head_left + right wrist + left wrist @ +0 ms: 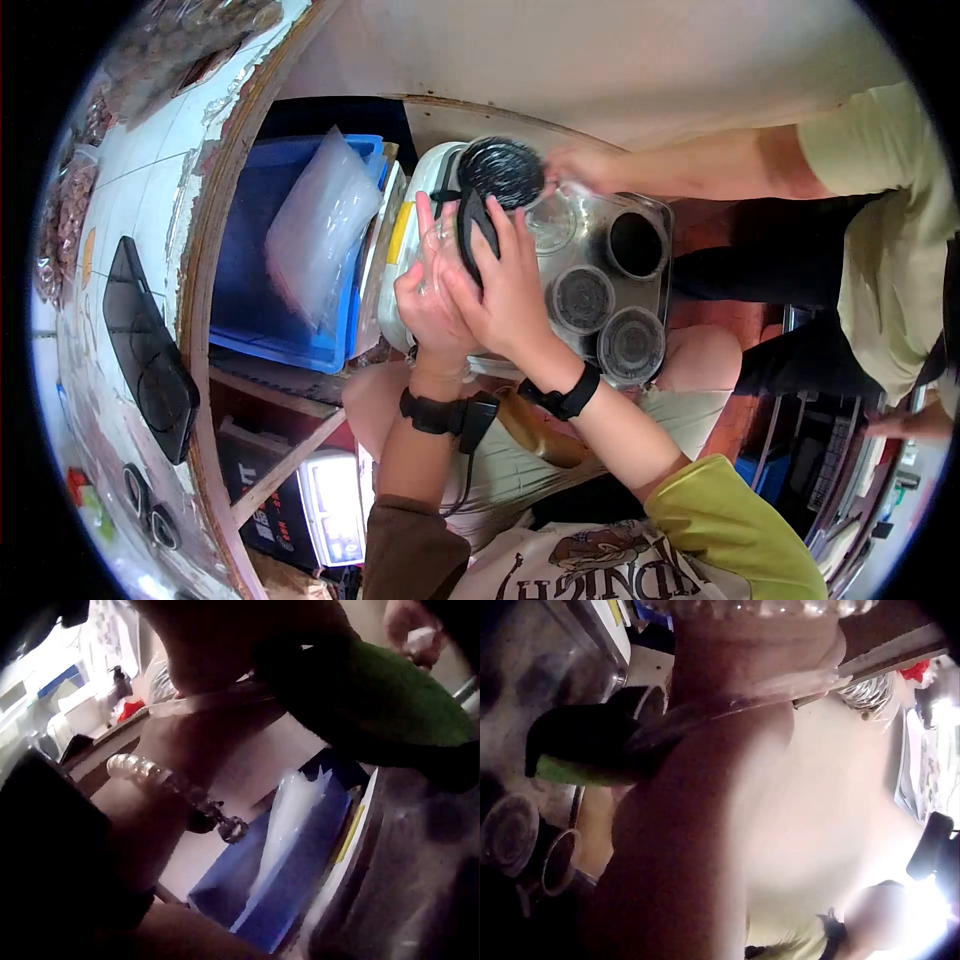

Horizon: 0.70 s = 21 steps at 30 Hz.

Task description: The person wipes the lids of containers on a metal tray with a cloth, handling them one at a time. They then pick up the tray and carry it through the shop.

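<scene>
Clearly both hands are mid-wrap: the left hand (pixel 432 300) and right hand (pixel 505 290) curl round a clear bag (pixel 440 240) holding a dark sponge (pixel 478 225) over the tray (pixel 655 215). Next, I judge, comes steadying the bag.

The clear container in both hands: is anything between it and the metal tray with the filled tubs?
Partly. Both hands, left and right, hold the clear container at the tray's near-left edge. Another person's hand reaches in over the far side, by a round black-filled tub. Three filled tubs occupy the right part.
</scene>
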### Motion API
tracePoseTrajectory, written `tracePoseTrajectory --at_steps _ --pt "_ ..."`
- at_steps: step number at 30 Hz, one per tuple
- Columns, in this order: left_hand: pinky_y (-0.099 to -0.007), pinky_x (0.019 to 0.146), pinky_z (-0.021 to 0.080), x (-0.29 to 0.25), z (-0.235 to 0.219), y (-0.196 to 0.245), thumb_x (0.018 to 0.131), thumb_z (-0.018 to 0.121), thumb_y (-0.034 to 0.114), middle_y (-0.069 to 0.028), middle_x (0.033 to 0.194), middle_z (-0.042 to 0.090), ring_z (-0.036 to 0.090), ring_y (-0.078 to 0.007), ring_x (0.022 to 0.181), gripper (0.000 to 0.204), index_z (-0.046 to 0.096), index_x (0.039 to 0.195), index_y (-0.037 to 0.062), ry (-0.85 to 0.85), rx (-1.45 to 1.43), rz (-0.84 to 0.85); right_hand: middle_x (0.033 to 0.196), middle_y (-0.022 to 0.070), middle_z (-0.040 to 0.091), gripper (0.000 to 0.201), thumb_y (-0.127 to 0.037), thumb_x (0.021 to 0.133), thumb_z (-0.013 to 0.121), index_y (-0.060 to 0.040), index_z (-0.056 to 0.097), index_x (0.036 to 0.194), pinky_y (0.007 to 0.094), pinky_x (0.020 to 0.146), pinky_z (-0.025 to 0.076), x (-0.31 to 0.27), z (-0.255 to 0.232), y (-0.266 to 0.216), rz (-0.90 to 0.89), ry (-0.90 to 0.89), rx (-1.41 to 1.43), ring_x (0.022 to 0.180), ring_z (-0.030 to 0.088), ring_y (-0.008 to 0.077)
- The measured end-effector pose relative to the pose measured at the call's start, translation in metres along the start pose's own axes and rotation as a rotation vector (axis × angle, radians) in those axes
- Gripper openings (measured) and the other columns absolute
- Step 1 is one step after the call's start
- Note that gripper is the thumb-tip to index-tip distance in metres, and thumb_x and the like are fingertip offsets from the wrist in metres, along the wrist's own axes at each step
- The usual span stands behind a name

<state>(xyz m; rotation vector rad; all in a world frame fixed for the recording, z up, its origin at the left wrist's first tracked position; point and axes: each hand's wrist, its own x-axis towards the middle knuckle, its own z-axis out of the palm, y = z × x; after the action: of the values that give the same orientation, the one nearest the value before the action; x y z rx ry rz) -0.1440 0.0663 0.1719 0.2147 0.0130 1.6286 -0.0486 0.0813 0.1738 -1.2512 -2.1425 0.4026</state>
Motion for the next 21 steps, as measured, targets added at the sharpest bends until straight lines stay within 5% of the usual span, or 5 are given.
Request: tracePoseTrajectory --at_steps 2,4,5,7,21 --pt "-0.0355 0.115 0.013 -0.001 -0.006 0.001 0.086 0.032 0.033 -0.0100 0.155 0.017 0.022 -0.0259 0.140 0.070 0.016 0.151 0.0137 0.022 0.108 0.049 0.139 0.0259 0.035 0.058 -0.033 0.083 0.059 -0.0002 0.046 0.130 0.0533 0.099 0.034 -0.003 0.003 0.001 0.008 0.032 0.082 0.119 0.038 0.0501" --pt "-0.0355 0.115 0.014 -0.005 0.005 0.004 0.083 0.039 0.038 -0.0134 0.154 0.016 0.024 -0.0270 0.139 0.077 0.015 0.150 0.0103 0.010 -1.327 -0.054 0.135 0.0274 0.038 0.053 -0.030 0.085 0.057 0.0005 0.048 0.128 0.0502 0.098 0.036 -0.004 0.001 -0.002 0.056 0.008 0.138 0.115 0.042 0.0476" --pt "-0.0355 0.115 0.014 -0.003 0.004 0.006 0.083 0.039 0.038 -0.0134 0.154 0.016 0.024 -0.0270 0.139 0.077 0.015 0.150 0.0103 0.011 -1.327 -0.053 0.132 0.0270 0.040 0.050 -0.028 0.085 0.057 0.0017 0.050 0.125 0.0482 0.095 0.040 -0.002 0.001 -0.001 0.013 0.035 0.089 0.110 0.047 0.0454" --pt "-0.0389 0.116 0.014 0.001 -0.001 0.010 0.081 0.044 0.042 -0.0178 0.153 0.017 0.021 -0.0315 0.140 0.082 0.017 0.149 0.0076 0.097 0.039 0.081 0.131 0.0271 0.041 0.049 -0.027 0.085 0.058 0.0029 0.051 0.123 0.0473 0.093 0.042 0.001 -0.004 -0.001 0.018 0.017 0.098 0.109 0.049 0.0447" --pt "-0.0659 0.108 0.010 0.005 -0.019 0.028 0.079 0.045 0.046 -0.0141 0.154 0.019 0.011 -0.0366 0.143 0.066 0.041 0.135 0.0117 0.045 0.029 0.175 0.119 0.0221 0.050 0.037 -0.017 0.084 0.063 0.0028 0.059 0.114 0.0377 0.077 0.052 -0.012 -0.018 -0.007 0.200 0.006 0.351 0.092 0.062 0.0390"
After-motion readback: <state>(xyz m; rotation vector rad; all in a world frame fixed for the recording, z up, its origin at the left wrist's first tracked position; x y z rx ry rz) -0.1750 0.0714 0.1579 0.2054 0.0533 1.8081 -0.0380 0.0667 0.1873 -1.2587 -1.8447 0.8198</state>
